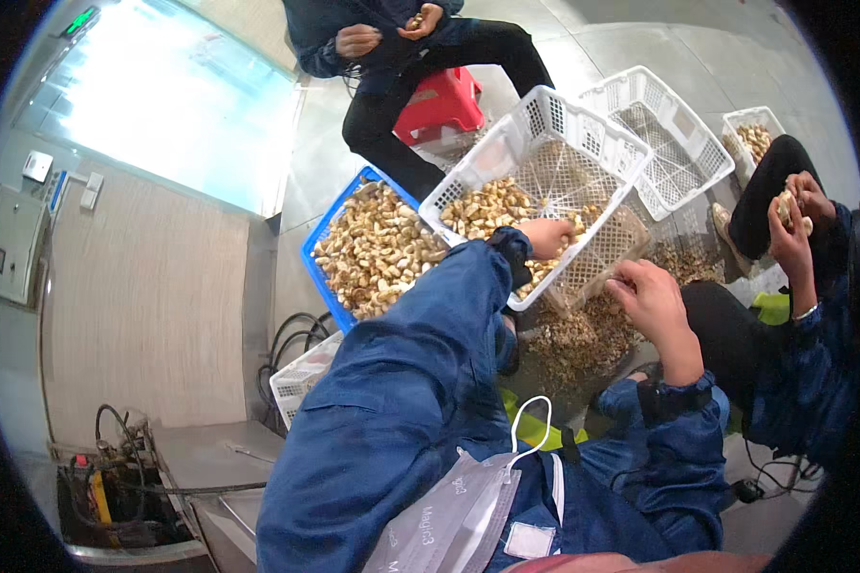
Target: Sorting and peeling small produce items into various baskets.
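My left hand [547, 238] reaches into a white plastic crate [466, 166], its fingertips among small brown-and-cream mushrooms [489, 206]; whether it grips one is hidden. To the right of that crate, my right hand [651, 304] is raised over a heap of brown trimmings [580, 344] on the floor. Its thumb and fingers are curled close together, and I cannot tell if anything small is between them. A blue crate [321, 278], heaped with more mushrooms, stands against the left side of the white one. Mushrooms cover only part of the white crate's mesh bottom.
Another white crate [717, 170] stands behind, with a smaller one [732, 118] holding mushrooms farther right. One person sits opposite by a red stool [441, 100]; another at right handles mushrooms [787, 209]. Black cables [287, 340] and a metal cabinet [215, 451] are at left.
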`<state>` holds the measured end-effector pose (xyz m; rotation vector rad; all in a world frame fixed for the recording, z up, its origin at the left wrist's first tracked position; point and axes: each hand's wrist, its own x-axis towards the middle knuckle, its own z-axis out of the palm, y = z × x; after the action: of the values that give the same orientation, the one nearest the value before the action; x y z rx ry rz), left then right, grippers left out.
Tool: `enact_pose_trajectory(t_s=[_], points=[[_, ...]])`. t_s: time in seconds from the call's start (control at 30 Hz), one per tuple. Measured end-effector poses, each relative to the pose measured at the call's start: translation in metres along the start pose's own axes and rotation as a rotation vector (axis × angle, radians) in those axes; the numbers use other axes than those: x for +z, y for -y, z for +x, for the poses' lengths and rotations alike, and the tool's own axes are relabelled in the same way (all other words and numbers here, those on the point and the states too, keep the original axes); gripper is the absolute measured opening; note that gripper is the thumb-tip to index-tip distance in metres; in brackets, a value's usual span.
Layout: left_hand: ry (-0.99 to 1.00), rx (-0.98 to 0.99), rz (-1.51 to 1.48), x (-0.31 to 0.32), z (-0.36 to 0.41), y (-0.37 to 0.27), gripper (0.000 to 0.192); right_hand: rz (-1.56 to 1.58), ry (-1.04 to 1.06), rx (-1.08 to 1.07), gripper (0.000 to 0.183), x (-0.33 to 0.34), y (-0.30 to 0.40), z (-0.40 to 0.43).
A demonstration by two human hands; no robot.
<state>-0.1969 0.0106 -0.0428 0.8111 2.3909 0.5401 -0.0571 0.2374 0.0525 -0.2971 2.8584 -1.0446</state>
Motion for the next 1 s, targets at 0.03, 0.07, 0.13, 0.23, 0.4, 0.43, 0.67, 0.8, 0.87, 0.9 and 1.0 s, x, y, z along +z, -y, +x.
enact_pose_trajectory(t_s=[0.03, 0.07, 0.13, 0.23, 0.4, 0.43, 0.67, 0.8, 0.87, 0.9, 1.0], points=[[-0.041, 0.07, -0.195, -0.011, -0.008, -0.025, 0.025, -0.01, -0.038, 0.016, 0.019, -0.001, -0.004, -0.004], [-0.057, 0.135, -0.314, -0.022, -0.02, -0.042, 0.026, -0.001, -0.069, 0.003, 0.019, -0.003, -0.002, -0.006], [-0.037, 0.139, -0.659, -0.036, -0.04, -0.064, 0.029, 0.053, -0.113, -0.028, 0.019, -0.007, 0.001, -0.005], [-0.038, 0.163, -1.223, -0.034, -0.058, -0.077, 0.026, 0.251, -0.201, -0.028, 0.019, -0.02, 0.006, -0.01], [-0.071, 0.281, -1.494, -0.036, -0.051, -0.088, 0.028, 0.674, -0.301, 0.164, 0.02, -0.015, 0.002, -0.005], [-0.061, 0.221, -1.483, -0.036, -0.047, -0.092, 0.029, 0.816, -0.308, 0.188, 0.02, -0.013, -0.003, -0.005], [-0.114, 0.188, -1.358, -0.018, -0.033, -0.102, 0.035, 0.786, -0.465, 0.09, 0.018, -0.007, 0.005, 0.0], [-0.146, 0.237, -1.319, -0.017, -0.034, -0.11, 0.036, 0.501, -0.435, 0.162, 0.017, -0.013, 0.001, 0.001], [-0.172, 0.251, -1.299, -0.016, -0.034, -0.11, 0.035, 0.465, -0.5, 0.091, 0.018, -0.013, 0.0, 0.002], [-0.201, 0.267, -1.28, -0.015, -0.033, -0.109, 0.035, 0.424, -0.563, 0.018, 0.019, -0.014, -0.001, 0.003], [-0.199, 0.281, -1.202, -0.016, -0.032, -0.111, 0.034, 0.574, -0.51, 0.055, 0.02, -0.008, -0.005, 0.004]])
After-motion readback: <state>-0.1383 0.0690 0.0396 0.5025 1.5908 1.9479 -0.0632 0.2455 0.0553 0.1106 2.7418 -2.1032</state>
